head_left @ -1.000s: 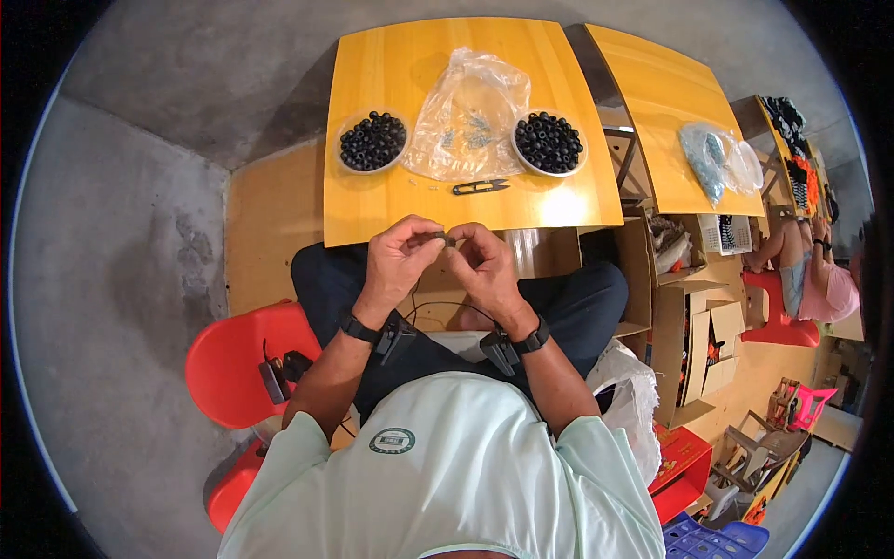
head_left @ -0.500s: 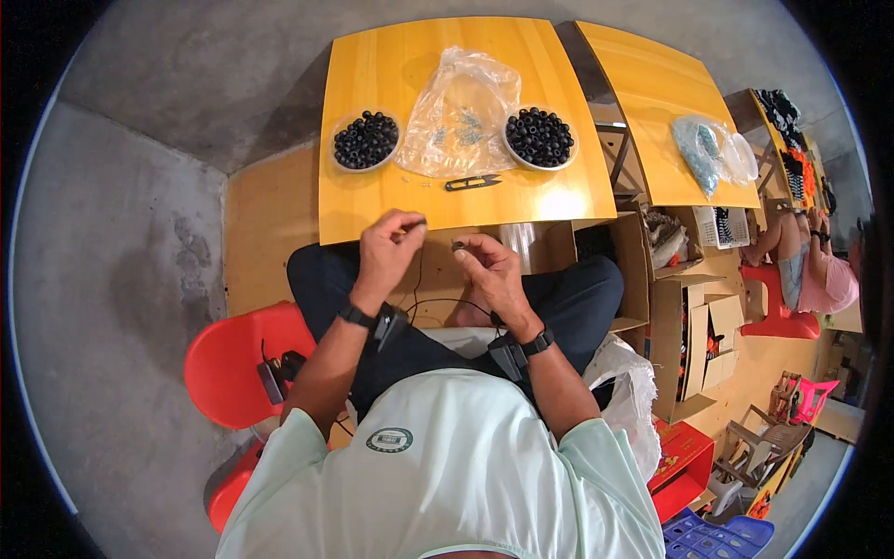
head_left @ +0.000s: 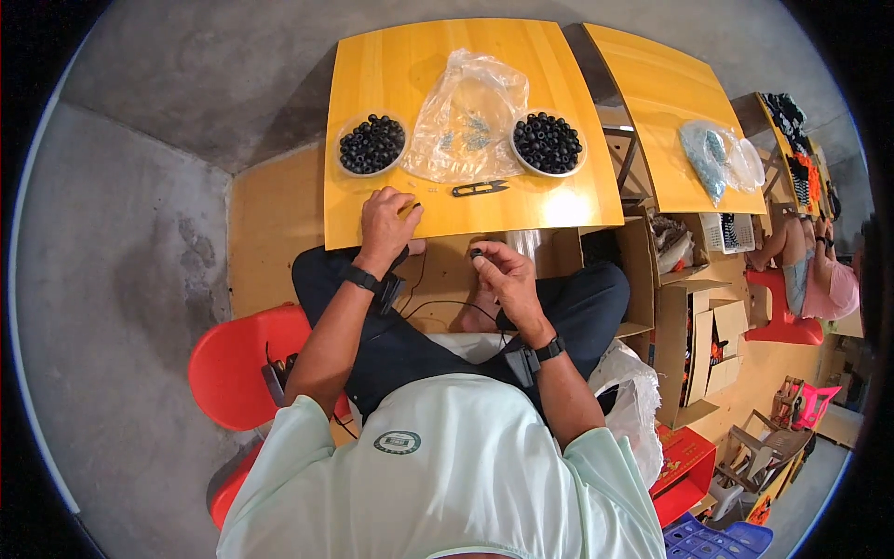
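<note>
My left hand (head_left: 386, 226) is over the front edge of the yellow table (head_left: 372, 74), its fingers closed. Something small and dark shows at its fingertips, too small to name. Just off that edge, my right hand (head_left: 508, 279) pinches a small black bead (head_left: 476, 252) between thumb and finger. Two clear round tubs of black beads stand on the table, the left tub (head_left: 370, 174) and the right tub (head_left: 551, 175). Between them lies a crumpled clear plastic bag (head_left: 484, 79) with small bluish bits. Black thread snips (head_left: 480, 188) rest in front of the bag.
A second yellow table (head_left: 652, 84) holds a bag of bluish pieces (head_left: 705, 158). Open cardboard boxes (head_left: 675, 345) and a white plastic sack (head_left: 633, 382) are at my right. Red chairs (head_left: 233, 373) stand at my left. Another person (head_left: 824, 270) sits at far right.
My left hand has moved forward, from just off the table to over its front edge. My right hand still pinches the bead, slightly lower and turned a little.
</note>
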Motion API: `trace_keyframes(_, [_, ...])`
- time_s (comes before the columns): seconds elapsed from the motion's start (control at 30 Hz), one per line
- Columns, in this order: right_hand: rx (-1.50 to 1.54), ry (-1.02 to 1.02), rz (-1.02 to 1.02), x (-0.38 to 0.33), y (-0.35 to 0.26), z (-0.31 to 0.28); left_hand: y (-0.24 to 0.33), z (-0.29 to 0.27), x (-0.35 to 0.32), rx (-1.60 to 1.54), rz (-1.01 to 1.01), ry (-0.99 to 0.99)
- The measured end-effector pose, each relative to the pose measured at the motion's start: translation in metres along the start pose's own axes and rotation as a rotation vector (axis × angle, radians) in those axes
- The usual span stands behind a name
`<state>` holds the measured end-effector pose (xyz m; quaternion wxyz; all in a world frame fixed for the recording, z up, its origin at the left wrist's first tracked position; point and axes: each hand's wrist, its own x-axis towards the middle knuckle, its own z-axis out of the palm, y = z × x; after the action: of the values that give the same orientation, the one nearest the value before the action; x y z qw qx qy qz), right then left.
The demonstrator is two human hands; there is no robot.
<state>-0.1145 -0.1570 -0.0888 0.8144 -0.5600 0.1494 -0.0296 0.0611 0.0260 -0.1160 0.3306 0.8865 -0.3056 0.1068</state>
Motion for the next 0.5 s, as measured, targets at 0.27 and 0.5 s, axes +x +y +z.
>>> trace_keyframes(0.27, [0.051, 0.0, 0.029, 0.0, 0.006, -0.005, -0.011, -0.002, 0.034, 0.063, -0.025, -0.063])
trace_keyframes(0.5, [0.141, -0.028, 0.058, -0.001, 0.0, -0.009, -0.023, 0.003, 0.045, 0.115, 0.084, -0.186])
